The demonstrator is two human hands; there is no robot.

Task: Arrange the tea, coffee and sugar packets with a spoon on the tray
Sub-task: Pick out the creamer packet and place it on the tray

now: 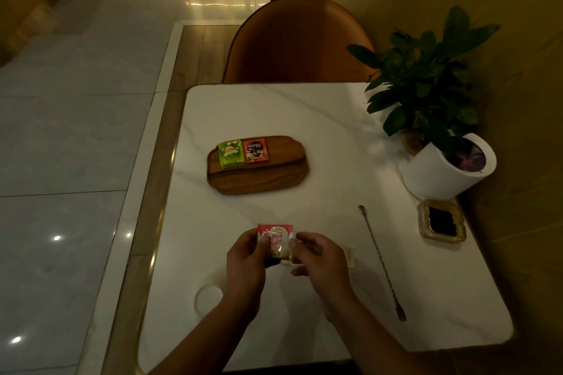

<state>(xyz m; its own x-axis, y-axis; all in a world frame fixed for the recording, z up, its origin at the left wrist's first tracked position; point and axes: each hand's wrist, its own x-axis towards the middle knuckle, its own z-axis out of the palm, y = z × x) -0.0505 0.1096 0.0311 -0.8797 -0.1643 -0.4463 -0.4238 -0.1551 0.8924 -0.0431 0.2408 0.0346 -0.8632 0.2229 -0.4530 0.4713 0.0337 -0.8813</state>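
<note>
Head view, biggest first: the marble table (320, 119) carries the wooden tray (259, 175) well beyond the fingers, with a green Lipton tea packet (231, 153) and a red Nescafe coffee packet (256, 150) lying side by side at its far left. Two items look placed; the rest remains. The long bar spoon (380, 262) lies off to the right of the fingers, untouched. The left hand (248, 256) and right hand (320, 256) pinch a Coffee-mate sachet (276, 242) between them. A pale packet (350, 256), possibly sugar, peeks from behind the right hand.
</note>
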